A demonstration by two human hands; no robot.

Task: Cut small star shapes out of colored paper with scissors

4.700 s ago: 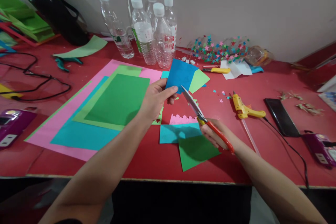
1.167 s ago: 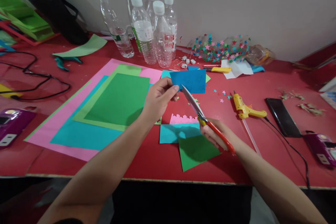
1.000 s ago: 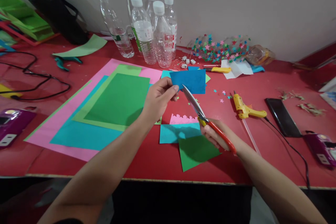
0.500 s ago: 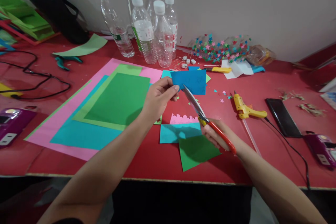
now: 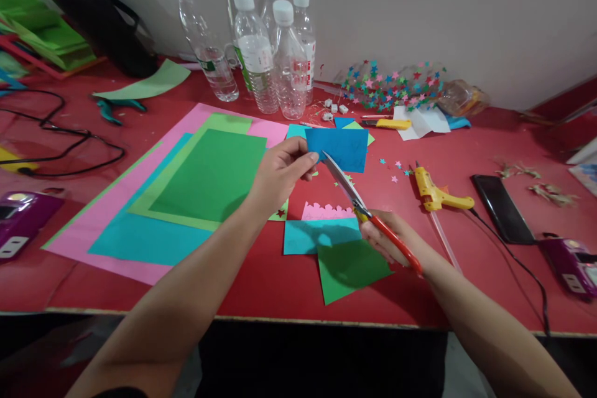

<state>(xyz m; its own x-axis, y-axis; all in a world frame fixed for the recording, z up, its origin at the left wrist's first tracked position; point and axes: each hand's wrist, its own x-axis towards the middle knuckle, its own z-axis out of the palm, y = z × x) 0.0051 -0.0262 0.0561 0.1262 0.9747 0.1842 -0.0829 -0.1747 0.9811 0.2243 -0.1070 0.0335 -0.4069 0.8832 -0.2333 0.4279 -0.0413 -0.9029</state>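
Clear plastic bottles (image 5: pixel 254 56) near the grey wall (image 5: pixel 420 6) — yellow glue gun (image 5: pixel 430 194) beside a black phone (image 5: pixel 502 208)

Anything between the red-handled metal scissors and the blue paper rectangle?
Nothing visible stands between the red-handled metal scissors in the right hand and the blue paper rectangle. Their tips overlap the paper's left end in view, close beside the left hand gripping it; contact isn't certain.

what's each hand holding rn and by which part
The left hand pinches blue paper near its lower-left corner; the right hand holds scissors by the handles.
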